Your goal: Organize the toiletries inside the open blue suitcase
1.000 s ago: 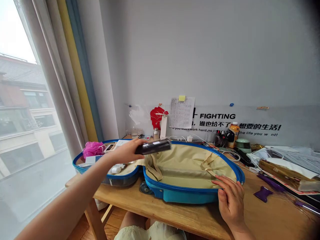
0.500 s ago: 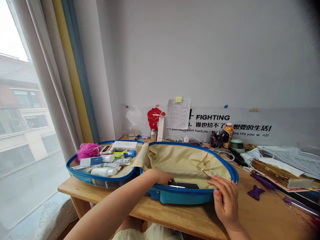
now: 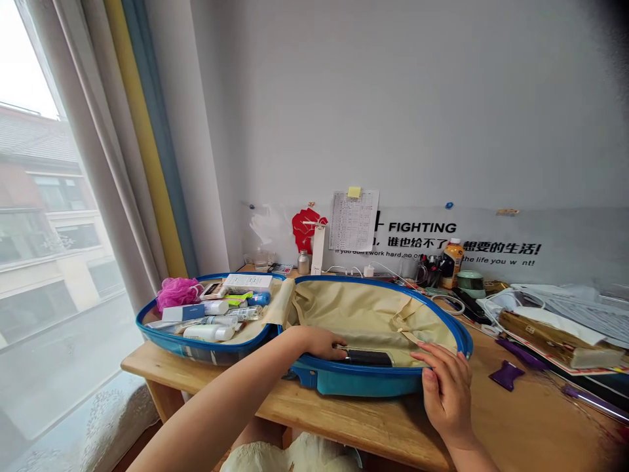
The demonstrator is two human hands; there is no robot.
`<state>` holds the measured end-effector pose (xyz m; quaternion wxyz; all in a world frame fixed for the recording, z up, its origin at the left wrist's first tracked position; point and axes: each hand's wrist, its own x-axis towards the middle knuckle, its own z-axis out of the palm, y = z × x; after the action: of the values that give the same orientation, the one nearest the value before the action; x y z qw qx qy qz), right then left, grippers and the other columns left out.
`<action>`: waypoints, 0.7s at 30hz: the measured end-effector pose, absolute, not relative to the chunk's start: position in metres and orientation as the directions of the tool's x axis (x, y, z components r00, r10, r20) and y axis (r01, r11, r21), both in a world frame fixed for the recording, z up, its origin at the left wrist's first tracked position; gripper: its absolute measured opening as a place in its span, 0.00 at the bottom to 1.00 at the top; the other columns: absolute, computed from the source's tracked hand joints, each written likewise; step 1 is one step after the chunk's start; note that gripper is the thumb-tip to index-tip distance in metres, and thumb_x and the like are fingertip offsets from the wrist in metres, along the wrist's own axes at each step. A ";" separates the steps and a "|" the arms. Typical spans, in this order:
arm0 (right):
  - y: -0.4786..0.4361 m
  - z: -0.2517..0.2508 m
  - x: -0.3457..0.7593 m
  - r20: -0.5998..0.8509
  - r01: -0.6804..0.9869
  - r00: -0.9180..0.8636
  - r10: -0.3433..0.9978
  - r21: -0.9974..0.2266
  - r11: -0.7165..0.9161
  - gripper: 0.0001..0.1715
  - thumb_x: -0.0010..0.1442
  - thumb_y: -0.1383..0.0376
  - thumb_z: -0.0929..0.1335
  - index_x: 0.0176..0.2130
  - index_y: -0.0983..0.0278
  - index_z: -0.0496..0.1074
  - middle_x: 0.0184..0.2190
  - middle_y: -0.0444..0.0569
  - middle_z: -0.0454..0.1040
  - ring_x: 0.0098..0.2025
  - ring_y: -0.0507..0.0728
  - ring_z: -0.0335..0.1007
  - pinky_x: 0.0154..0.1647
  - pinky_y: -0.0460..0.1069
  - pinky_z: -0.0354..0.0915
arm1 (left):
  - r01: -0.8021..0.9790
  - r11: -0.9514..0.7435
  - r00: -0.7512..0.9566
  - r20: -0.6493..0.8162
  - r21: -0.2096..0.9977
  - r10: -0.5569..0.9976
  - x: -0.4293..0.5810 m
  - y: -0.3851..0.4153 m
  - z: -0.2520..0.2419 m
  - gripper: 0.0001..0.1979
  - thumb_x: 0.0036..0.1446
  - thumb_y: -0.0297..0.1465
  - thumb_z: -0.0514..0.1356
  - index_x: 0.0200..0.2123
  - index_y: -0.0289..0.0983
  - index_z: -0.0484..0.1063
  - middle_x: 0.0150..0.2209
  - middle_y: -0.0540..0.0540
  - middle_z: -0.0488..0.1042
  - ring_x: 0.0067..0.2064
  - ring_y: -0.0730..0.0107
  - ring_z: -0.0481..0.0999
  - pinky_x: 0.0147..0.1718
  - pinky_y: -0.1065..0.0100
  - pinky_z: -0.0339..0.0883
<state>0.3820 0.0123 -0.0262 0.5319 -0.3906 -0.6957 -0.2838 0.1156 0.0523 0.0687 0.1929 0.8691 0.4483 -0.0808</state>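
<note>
On the left we have a pink puff and a white bottle in one half of the blue suitcase. Our left hand dips into the other half, fingers curled at the left end of a black case lying along the near wall; we cannot tell whether they grip it. Our right hand, fingers loosely spread, rests at the near right edge.

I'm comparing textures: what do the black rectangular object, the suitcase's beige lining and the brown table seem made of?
Black rectangular object: smooth, dark, fairly even surface; plastic or leather-like, unclear.
Beige suitcase lining: probably thin synthetic cloth with a faint sheen, given its soft wrinkles.
Brown table: likely wood, smoothly finished, with visible grain.
</note>
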 end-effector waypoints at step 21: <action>0.010 -0.025 0.382 0.959 0.850 -0.141 0.245 -0.010 0.526 0.13 0.64 0.65 0.57 0.38 0.59 0.69 0.40 0.49 0.75 0.46 0.58 0.70 0.57 0.57 0.54 | 0.964 0.101 -0.068 0.142 -0.244 0.988 -0.060 0.127 0.099 0.22 0.61 0.38 0.59 0.57 0.38 0.65 0.60 0.40 0.64 0.58 0.55 0.66 0.55 0.46 0.64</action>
<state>0.3818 0.0102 -0.0253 0.5250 -0.3923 -0.6981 -0.2882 -0.0599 0.1273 0.0994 -0.1363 0.6690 0.7295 -0.0423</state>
